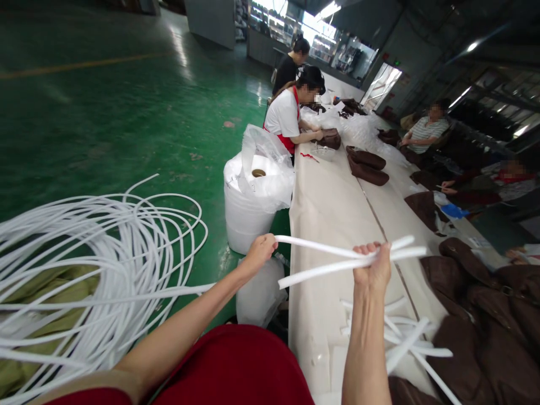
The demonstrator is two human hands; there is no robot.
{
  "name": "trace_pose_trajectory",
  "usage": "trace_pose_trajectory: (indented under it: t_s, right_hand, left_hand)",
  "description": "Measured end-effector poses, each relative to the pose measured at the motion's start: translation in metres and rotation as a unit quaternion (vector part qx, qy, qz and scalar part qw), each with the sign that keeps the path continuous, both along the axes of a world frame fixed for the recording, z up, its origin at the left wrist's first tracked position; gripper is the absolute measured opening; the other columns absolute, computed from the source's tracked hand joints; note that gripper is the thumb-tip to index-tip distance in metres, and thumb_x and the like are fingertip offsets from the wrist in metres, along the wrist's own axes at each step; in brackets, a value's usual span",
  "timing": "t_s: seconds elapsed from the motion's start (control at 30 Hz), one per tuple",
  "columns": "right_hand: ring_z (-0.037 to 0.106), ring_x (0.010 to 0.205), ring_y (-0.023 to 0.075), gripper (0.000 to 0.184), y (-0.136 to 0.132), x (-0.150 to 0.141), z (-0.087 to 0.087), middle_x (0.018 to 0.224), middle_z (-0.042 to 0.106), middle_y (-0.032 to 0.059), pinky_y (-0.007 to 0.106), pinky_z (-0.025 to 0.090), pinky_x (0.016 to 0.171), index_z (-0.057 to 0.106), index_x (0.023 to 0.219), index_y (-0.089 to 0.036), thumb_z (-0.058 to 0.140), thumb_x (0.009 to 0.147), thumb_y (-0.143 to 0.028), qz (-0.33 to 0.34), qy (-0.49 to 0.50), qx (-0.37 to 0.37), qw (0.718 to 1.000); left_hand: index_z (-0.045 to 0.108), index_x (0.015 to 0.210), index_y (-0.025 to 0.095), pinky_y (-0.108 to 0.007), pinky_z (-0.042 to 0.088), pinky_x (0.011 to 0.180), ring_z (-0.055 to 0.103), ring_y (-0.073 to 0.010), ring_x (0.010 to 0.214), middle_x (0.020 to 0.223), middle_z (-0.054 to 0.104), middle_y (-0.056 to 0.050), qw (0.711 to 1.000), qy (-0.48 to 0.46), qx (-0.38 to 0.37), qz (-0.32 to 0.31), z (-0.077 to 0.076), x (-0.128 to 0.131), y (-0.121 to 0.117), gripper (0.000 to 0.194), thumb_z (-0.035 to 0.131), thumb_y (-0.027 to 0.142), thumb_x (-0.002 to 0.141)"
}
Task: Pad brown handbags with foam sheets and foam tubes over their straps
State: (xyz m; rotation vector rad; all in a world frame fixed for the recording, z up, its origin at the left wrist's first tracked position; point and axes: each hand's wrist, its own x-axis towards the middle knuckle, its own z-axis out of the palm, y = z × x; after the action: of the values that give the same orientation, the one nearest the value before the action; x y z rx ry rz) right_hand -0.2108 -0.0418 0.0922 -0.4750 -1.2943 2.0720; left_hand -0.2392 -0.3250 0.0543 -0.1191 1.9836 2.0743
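Observation:
My left hand point(259, 251) is closed around a white plastic tube point(316, 247), which trails back to a big loose coil of the same tubing point(101, 264) at my left. My right hand point(373, 264) is closed in a fist on a small bundle of cut white tube pieces point(400, 253), held level above the table. The tube from my left hand runs into that bundle. Several cut tube lengths point(405, 334) lie on the table below my right hand.
A long table with a beige cover point(329, 208) runs away from me. Brown bags point(485, 304) are piled at the right, more lie further up point(367, 166). A white plastic-lined drum point(248, 197) stands left of the table. Several people work along it.

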Motion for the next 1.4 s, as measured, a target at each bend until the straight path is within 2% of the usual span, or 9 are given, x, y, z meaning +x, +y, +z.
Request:
trace_pose_trajectory:
  t_s: [0.2,0.37,0.5,0.67,0.8,0.93,1.07,1.2,1.4]
  right_hand:
    - [0.027,0.035,0.0062,0.042,0.018,0.052,-0.003,0.044,0.027,-0.0103,0.017,0.03,0.032,0.043,0.057,-0.023,0.071,0.078,-0.047,-0.009,0.036,-0.042,0.998]
    - [0.069,0.069,0.0197,0.038,-0.075,0.033,-0.001,0.075,0.069,0.0057,0.035,0.059,0.065,0.064,0.088,-0.016,0.081,0.07,-0.044,0.153,-0.037,-0.041,0.987]
    - [0.071,0.094,0.0282,0.05,-0.14,0.02,-0.001,0.101,0.073,0.0137,0.044,0.058,0.084,0.063,0.104,-0.013,0.076,0.076,-0.051,0.282,-0.057,-0.036,0.957]
    - [0.069,0.099,0.0263,0.06,-0.162,0.027,-0.002,0.113,0.07,0.0116,0.041,0.057,0.086,0.055,0.129,-0.014,0.07,0.083,-0.049,0.335,-0.028,-0.011,0.942]
    - [0.069,0.095,0.0244,0.045,-0.172,0.023,-0.004,0.1,0.073,0.0081,0.037,0.056,0.084,0.065,0.111,-0.014,0.073,0.08,-0.044,0.337,-0.038,-0.001,0.941]
    - [0.069,0.081,0.0226,0.032,-0.141,0.002,0.015,0.079,0.072,0.0058,0.04,0.058,0.082,0.065,0.086,-0.014,0.074,0.077,-0.044,0.261,-0.011,-0.049,0.964]
    - [0.068,0.081,0.0174,0.023,-0.057,-0.027,0.048,0.076,0.067,0.0009,0.041,0.056,0.092,0.06,0.084,-0.016,0.072,0.081,-0.035,0.087,0.063,-0.12,0.987]
    - [0.068,0.088,0.0156,0.019,0.004,-0.041,0.072,0.084,0.065,0.002,0.041,0.055,0.096,0.057,0.086,-0.016,0.068,0.086,-0.032,0.005,0.068,-0.124,0.99]
    - [0.069,0.09,0.018,0.026,0.006,-0.039,0.085,0.091,0.066,0.0048,0.041,0.059,0.088,0.058,0.09,-0.014,0.072,0.083,-0.035,0.004,0.064,-0.095,0.993]
  left_hand:
    - [0.042,0.065,0.02,-0.021,0.021,0.042,0.028,-0.0076,0.041,0.05,0.03,0.008,0.982,0.059,0.093,0.151,0.045,-0.048,-0.042,0.026,0.05,0.039,0.082]
    - [0.059,0.086,0.014,-0.027,0.049,0.064,0.065,-0.0175,0.07,0.077,0.067,-0.007,0.982,0.093,0.166,0.007,0.074,-0.034,0.012,0.039,0.061,0.053,0.081]
    - [0.06,0.094,0.015,-0.033,0.052,0.081,0.067,-0.0217,0.089,0.09,0.07,-0.009,0.968,0.126,0.201,-0.087,0.083,-0.021,0.04,0.044,0.058,0.059,0.085]
    - [0.06,0.086,0.018,-0.022,0.043,0.061,0.053,-0.0118,0.065,0.074,0.059,0.001,0.97,0.191,0.124,-0.09,0.089,-0.011,0.036,0.04,0.049,0.055,0.094]
    - [0.062,0.098,0.019,-0.022,0.042,0.063,0.052,-0.0125,0.07,0.08,0.058,0.001,0.967,0.228,0.056,-0.104,0.093,-0.011,0.03,0.041,0.043,0.056,0.095]
    - [0.063,0.108,0.018,-0.026,0.044,0.087,0.057,-0.0195,0.099,0.102,0.064,-0.005,0.945,0.257,-0.022,-0.202,0.082,-0.016,0.006,0.05,0.045,0.062,0.092]
    - [0.065,0.092,0.016,-0.029,0.049,0.075,0.063,-0.02,0.081,0.087,0.067,-0.006,0.916,0.106,-0.036,-0.385,0.055,-0.009,-0.027,0.054,0.052,0.068,0.086]
    - [0.064,0.101,0.017,-0.024,0.048,0.063,0.062,-0.0156,0.068,0.084,0.065,-0.005,0.931,0.016,0.0,-0.365,0.038,0.003,-0.038,0.05,0.053,0.064,0.087]
    - [0.067,0.097,0.017,-0.024,0.044,0.06,0.059,-0.0136,0.063,0.083,0.065,-0.004,0.934,0.042,0.016,-0.355,0.041,0.009,-0.022,0.038,0.057,0.053,0.087]
